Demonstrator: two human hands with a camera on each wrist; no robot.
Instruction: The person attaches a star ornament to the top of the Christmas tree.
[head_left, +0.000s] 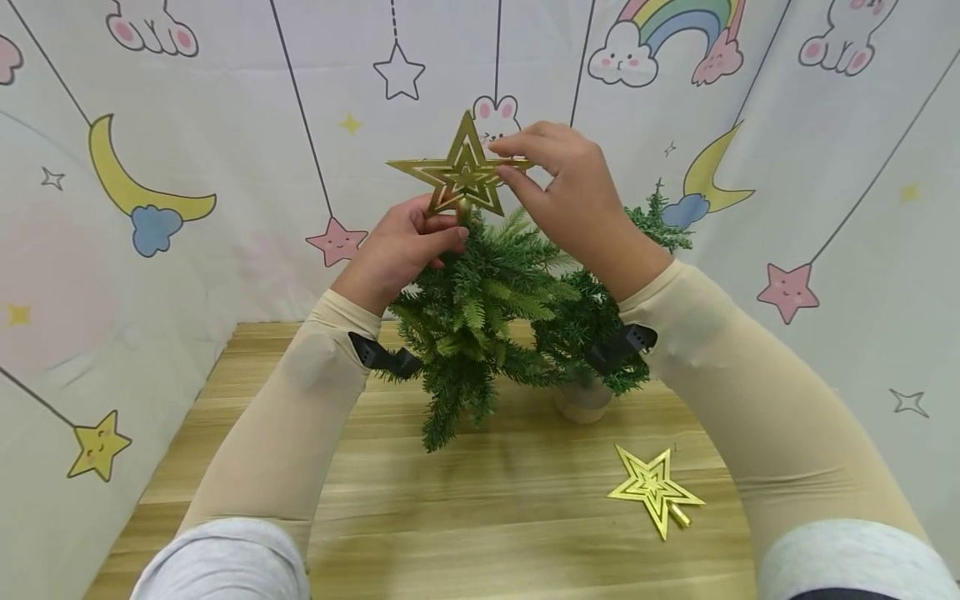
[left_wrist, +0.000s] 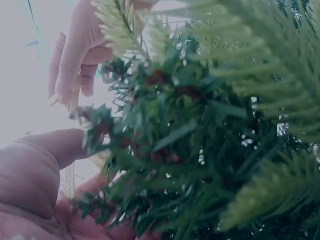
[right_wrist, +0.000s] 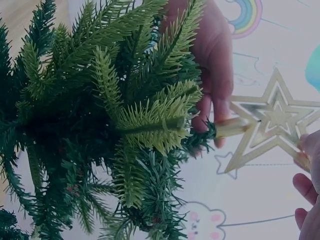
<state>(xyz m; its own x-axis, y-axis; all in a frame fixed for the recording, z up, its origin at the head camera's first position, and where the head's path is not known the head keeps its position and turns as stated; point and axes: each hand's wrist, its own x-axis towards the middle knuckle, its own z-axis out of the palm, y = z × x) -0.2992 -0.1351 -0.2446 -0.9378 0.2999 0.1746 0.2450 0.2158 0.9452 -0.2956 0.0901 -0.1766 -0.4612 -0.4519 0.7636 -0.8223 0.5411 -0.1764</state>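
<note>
Head view: gold glitter openwork star topper (head_left: 462,177) upright at tip of small green artificial fir tree (head_left: 480,308), stem pointing straight down. Left hand (head_left: 401,250) pinching stem base at treetop; right hand (head_left: 566,196) pinching right star point. Second gold star (head_left: 654,486) flat on wooden table (head_left: 465,517).

Left wrist view: thumb (left_wrist: 55,147) beside branches; grip hidden.

Right wrist view: stem (right_wrist: 231,127) meeting top shoot, axes aligned.
</note>
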